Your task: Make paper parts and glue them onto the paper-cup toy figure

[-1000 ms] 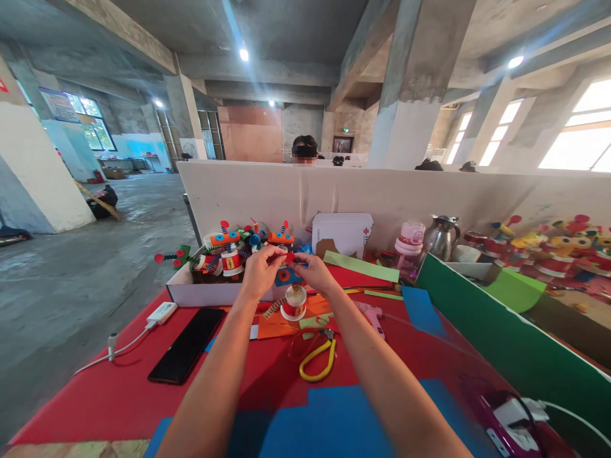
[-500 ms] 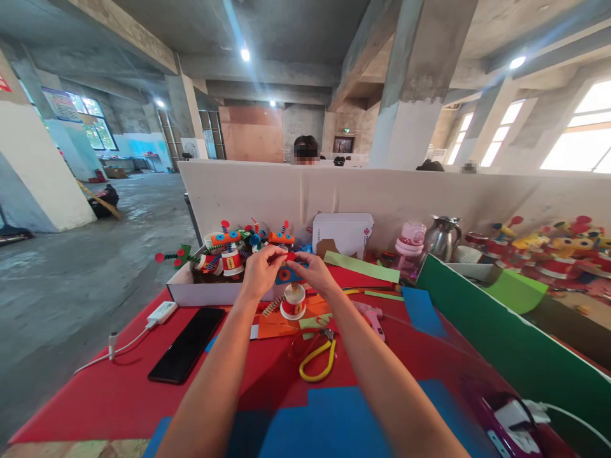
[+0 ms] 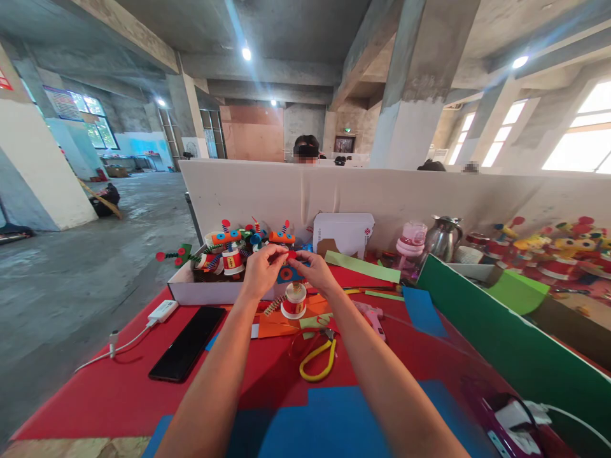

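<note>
My left hand [image 3: 261,272] and my right hand [image 3: 316,271] meet above the table, each with its fingertips pinched on a small red piece [image 3: 290,255], perhaps paper. Most of that piece is hidden by the fingers. Just below them a red and white paper cup [image 3: 294,301] stands upside down, with folded paper springs [image 3: 273,305] at its side. Behind the fingers shows a blue piece with an orange ring [image 3: 286,273]. Closer to me lie yellow-handled scissors [image 3: 317,363], beside orange paper [image 3: 274,326].
A white box [image 3: 210,293] of finished paper-cup figures is at the back left. A black phone [image 3: 186,344] lies left. At right are a pink glue gun [image 3: 372,318], a pink bottle [image 3: 410,247], a metal jug [image 3: 443,238] and a green divider [image 3: 501,340]. Blue sheets [image 3: 329,426] cover the front.
The hands stay in nearly the same place with the red piece between them. Only a slight shift of the fingers and of the camera shows.
</note>
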The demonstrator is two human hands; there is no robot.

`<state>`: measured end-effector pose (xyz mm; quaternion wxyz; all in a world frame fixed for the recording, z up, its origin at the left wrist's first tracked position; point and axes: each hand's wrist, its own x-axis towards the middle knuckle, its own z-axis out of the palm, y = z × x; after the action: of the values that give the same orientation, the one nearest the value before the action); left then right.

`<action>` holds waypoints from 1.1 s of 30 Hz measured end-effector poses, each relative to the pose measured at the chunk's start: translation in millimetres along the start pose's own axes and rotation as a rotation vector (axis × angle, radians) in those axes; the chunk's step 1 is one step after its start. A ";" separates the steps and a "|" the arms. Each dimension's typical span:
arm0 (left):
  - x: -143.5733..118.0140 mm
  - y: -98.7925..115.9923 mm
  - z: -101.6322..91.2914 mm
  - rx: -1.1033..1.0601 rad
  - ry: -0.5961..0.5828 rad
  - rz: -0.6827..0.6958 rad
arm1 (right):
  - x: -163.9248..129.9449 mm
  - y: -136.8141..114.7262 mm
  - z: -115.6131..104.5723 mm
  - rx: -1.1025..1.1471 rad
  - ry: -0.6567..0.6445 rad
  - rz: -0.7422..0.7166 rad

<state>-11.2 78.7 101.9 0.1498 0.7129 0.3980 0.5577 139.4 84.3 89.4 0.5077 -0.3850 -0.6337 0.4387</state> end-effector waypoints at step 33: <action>-0.5 -0.8 -0.3 0.040 -0.019 0.036 | 2.6 1.7 -6.6 0.102 0.029 0.028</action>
<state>-11.8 78.7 101.1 0.1293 0.7279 0.3948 0.5456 145.5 88.5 89.2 0.5297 -0.3738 -0.5977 0.4716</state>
